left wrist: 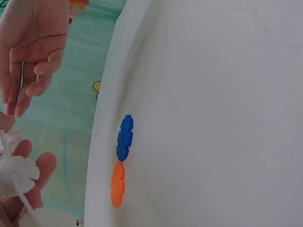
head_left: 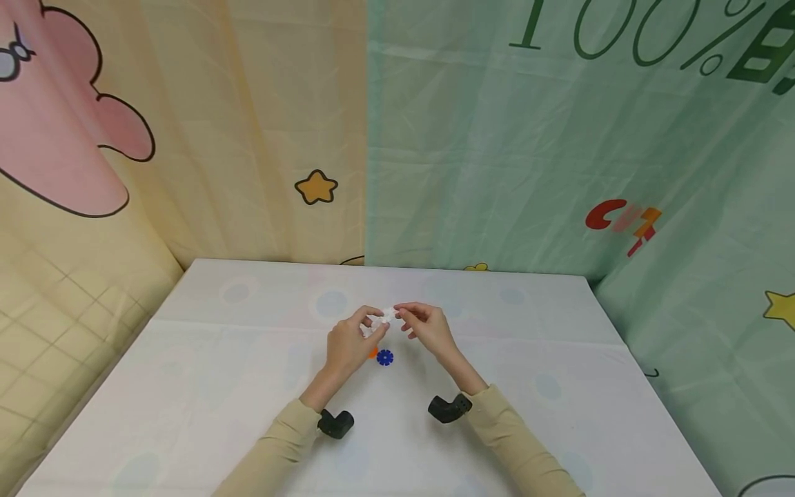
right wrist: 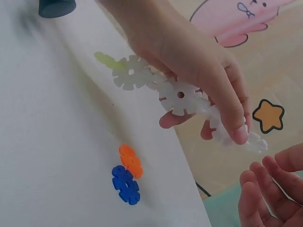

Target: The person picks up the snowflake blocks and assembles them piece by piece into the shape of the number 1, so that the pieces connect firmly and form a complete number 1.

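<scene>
My left hand (head_left: 349, 343) grips a chain of interlocked white snowflake discs (right wrist: 180, 94), thumb on one side and fingers behind. A pale yellow disc (right wrist: 106, 60) sits at the chain's near end, seen in the right wrist view. Part of the chain is hidden by the left fingers. My right hand (head_left: 428, 330) hovers just past the chain's far end with its fingers loosely bent and nothing between them. Below the hands, a blue snowflake disc (right wrist: 126, 185) and an orange snowflake disc (right wrist: 130, 161) lie side by side on the table.
A white cloth with faint dots covers the table (head_left: 205, 386). Behind it hang a yellow curtain (head_left: 261, 124) and a green curtain (head_left: 472, 152). Black camera mounts (head_left: 336, 424) are strapped at both wrists.
</scene>
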{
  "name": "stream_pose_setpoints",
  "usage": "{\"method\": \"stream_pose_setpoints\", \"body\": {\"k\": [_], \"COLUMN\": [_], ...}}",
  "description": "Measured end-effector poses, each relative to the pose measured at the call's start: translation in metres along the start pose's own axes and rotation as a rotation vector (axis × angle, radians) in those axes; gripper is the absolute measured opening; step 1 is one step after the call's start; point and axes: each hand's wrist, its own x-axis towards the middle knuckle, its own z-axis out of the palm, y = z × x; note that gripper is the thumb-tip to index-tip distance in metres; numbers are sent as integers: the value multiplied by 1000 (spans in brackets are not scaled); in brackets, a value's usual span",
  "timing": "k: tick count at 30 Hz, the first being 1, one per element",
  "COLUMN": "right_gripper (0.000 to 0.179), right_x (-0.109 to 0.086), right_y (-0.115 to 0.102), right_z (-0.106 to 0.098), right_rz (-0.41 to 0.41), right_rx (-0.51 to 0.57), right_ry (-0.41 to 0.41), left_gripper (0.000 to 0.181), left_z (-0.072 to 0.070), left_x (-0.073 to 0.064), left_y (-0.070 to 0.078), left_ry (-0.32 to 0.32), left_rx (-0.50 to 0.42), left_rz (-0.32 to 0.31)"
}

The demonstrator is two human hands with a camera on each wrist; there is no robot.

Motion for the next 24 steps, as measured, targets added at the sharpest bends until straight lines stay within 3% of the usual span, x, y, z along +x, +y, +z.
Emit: {"method": "stream_pose_setpoints", "body": {"k": [10,15,24], "right_gripper": [19,22,25], "right_x": [0,-1,-3], "right_y": [18,26,36], "right_z": [2,7,12], "right_rz": [20,52,37], "right_rx": [-68,-136,-245], "right_ry": [-7,-40,-141], "left_gripper": [23,23,27], "left_z": [-6,-9,-13], "left_x": [1,2,4], "left_y": [0,-1,-1], "left_ry": [-43,-64,-123], "left_rx": [-82,-117,-78], "left_rz": [-128,-163,-239]}}
